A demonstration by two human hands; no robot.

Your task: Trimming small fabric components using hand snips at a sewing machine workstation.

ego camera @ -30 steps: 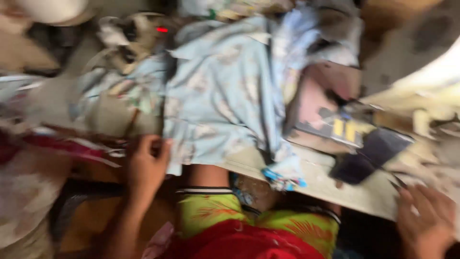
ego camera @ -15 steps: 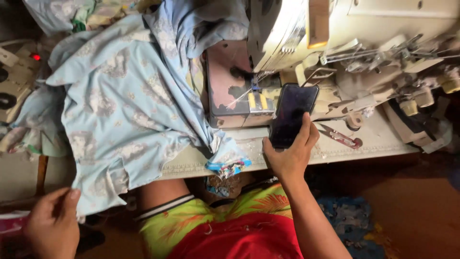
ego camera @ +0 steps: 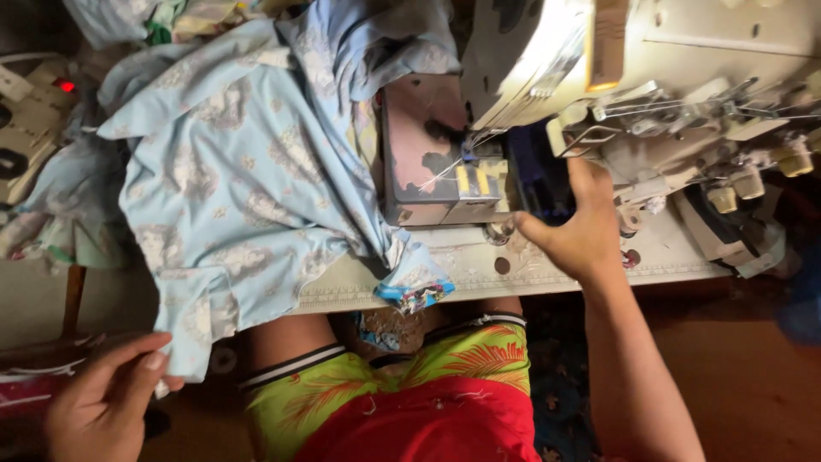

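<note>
Phone (ego camera: 539, 175) in right hand (ego camera: 581, 227)

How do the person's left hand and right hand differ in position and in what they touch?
The left hand is low, below the table edge, at the hanging hem of the light blue printed cloth; the right hand is up on the table. The left hand's fingers touch soft fabric; the right hand grips a dark flat phone beside the sewing machine. Both are bare.
</note>
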